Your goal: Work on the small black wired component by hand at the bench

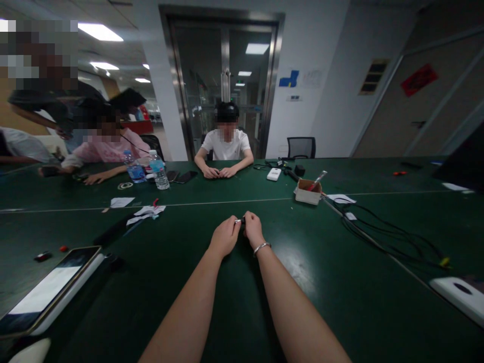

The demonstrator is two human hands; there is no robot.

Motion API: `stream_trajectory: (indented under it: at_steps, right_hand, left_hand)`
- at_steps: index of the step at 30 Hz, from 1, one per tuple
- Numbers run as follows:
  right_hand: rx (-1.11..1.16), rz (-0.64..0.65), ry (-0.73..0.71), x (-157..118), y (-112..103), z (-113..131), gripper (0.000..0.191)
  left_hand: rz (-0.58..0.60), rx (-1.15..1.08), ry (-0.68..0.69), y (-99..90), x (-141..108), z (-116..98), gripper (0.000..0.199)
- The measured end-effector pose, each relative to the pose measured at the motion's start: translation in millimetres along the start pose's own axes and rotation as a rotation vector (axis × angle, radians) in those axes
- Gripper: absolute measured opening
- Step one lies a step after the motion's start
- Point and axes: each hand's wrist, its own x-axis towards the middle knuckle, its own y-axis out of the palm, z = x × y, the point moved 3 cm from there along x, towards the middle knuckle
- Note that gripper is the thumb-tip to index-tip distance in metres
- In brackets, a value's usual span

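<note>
Both my hands are held close together over the middle of the green table [181,282]. My left hand [226,237] is closed, its thumb and fingers pinching one end of a small dark and silvery object [240,221]. On the other end of this object my right hand [252,228] is closed too, with a silver bracelet [261,248] round the wrist. The object spans the narrow gap between my fingertips; most of it is hidden, and I cannot make out what it is.
A phone [53,287] lies at the left, near crumpled paper [145,214]. Two bottles [159,170] stand farther back. A small box [308,192] and black cables [389,227] are to the right. Across the table sits a person [227,143]; more people are at the left.
</note>
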Motion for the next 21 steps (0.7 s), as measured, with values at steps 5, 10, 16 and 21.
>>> stream_trajectory:
  at_steps: [5, 10, 16, 21]
  right_hand:
    - [-0.055, -0.008, -0.092, -6.4, -0.9, 6.3, 0.027]
    - [-0.096, 0.032, -0.192, -13.2, 2.0, 13.9, 0.023]
    - [-0.197, 0.124, -0.316, -18.4, 0.7, 21.0, 0.017]
    - [-0.177, 0.140, -0.409, -18.4, 3.5, 22.6, 0.013]
  left_hand:
    - [0.068, -0.260, -0.070, 10.2, 3.7, 17.2, 0.038]
    - [0.073, -0.529, -0.203, 19.8, 10.3, 37.2, 0.042]
    - [0.137, -0.689, -0.252, 13.6, 11.8, 31.6, 0.046]
    - [0.156, -0.690, -0.267, 10.0, 12.8, 32.7, 0.048]
